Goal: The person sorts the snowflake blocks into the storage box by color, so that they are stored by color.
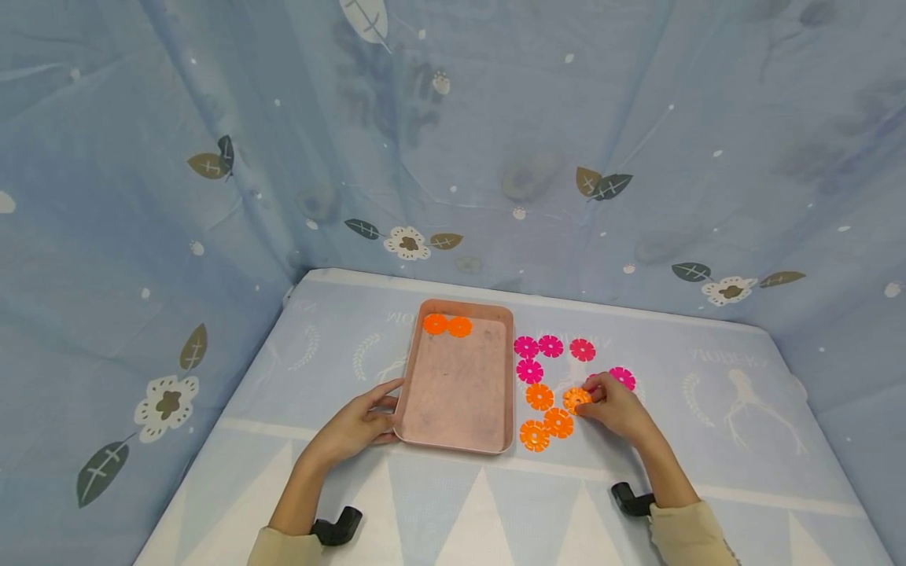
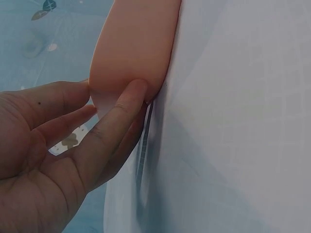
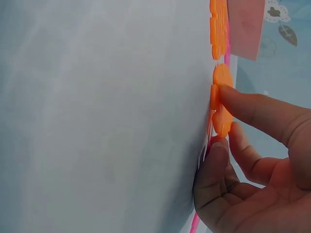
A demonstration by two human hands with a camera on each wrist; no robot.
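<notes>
My left hand (image 1: 359, 424) grips the near left corner of a shallow pink tray (image 1: 453, 393). In the left wrist view, the thumb of that hand presses the tray's outer wall (image 2: 133, 43) while other fingers touch its side. Two orange interlocking discs (image 1: 447, 325) lie inside at the far left. Right of the tray, my right hand (image 1: 617, 407) pinches an orange interlocking disc (image 1: 576, 399) between thumb and fingers. That notched disc (image 3: 222, 75) looks tilted, close to the tabletop. Beside it lie several loose orange discs (image 1: 558, 423).
Several pink discs (image 1: 550, 346) lie beyond the orange ones, right of the tray. Another pink disc (image 1: 622, 378) is just behind the right hand, which partly hides one more. A patterned cloth (image 1: 736, 409) covers the table, and blue curtains (image 1: 495, 141) hang around it.
</notes>
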